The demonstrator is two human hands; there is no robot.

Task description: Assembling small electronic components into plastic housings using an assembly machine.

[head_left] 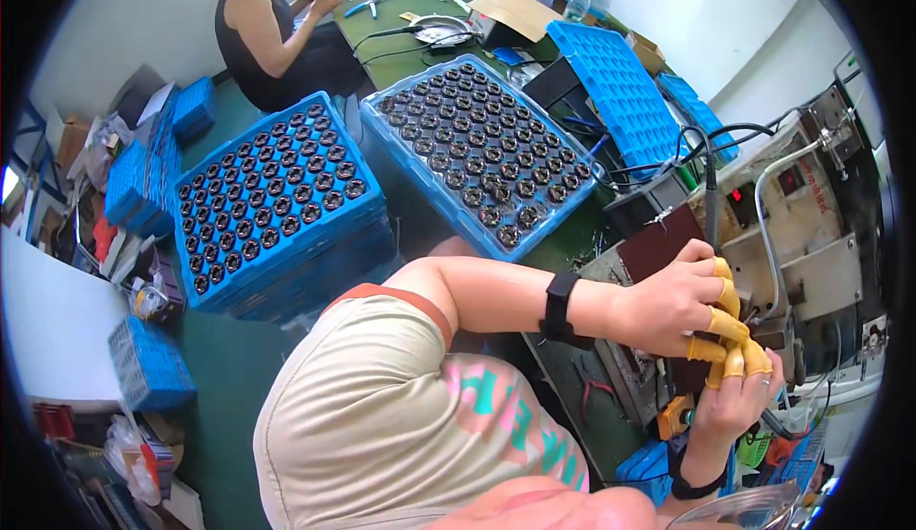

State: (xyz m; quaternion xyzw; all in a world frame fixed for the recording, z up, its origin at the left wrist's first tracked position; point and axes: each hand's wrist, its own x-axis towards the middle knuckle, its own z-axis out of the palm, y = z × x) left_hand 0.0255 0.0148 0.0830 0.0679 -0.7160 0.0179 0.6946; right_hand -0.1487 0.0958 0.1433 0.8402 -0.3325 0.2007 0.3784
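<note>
My left hand (676, 299) reaches in from the left, with a black band on its wrist and yellow finger cots on several fingertips. Its fingers are bent and pressed together. My right hand (735, 401) comes up from below, also in yellow finger cots, with a ring on one finger. The fingertips of both hands meet closely, and whatever they hold is hidden between them. Just beyond my left hand stands a dark rod-like tool (711, 182) on a black cable; I cannot tell whether they touch. A bent metal tube (766, 220) runs down close to my fingers.
Worn bench equipment (811, 187) with a red display stands behind my hands. Red-handled pliers (596, 390) lie nearby. Left are a stacked blue tray (286, 270) and another blue tray (434, 191), both holding rows of round dark parts. A co-worker (262, 39) sits at the far bench.
</note>
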